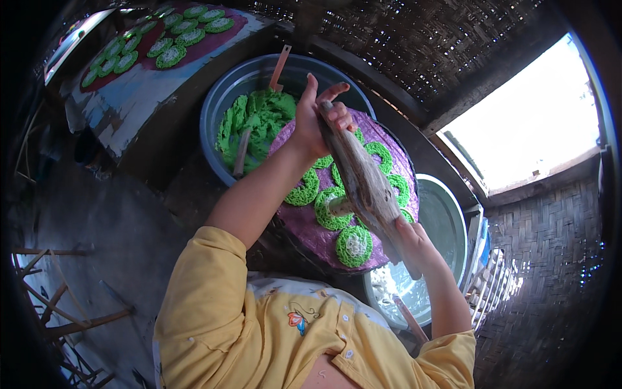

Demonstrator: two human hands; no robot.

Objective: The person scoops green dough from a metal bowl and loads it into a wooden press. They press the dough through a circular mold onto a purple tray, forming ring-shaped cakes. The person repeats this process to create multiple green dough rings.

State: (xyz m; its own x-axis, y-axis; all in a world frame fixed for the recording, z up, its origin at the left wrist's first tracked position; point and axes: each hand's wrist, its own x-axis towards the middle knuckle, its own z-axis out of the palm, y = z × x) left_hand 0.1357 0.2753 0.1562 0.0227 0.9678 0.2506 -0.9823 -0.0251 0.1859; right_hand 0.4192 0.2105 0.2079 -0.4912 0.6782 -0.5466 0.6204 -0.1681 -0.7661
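Note:
A long weathered wooden lever (pixel 364 178) slants across the view over a round tray lined with purple sheet (pixel 301 227). My left hand (pixel 324 120) is closed round its far end, with thumb and forefinger sticking out. Near its other end, my right hand (pixel 418 246) grips the wood. From the lever's underside a short pale cylinder (pixel 340 206) points down over a green lacy ring (pixel 328 217). Several more green rings lie on the purple sheet. One green round (pixel 354 246) near me has a white crumbly centre. The lever hides part of the tray.
Behind the tray, a blue-grey basin (pixel 212 139) holds green dough (pixel 253 123) and wooden-handled tools. At right stands a pale basin (pixel 447 214) with white stuff and a stick (pixel 410 318). Finished-looking green rounds (pixel 184 37) sit on a table at the far left.

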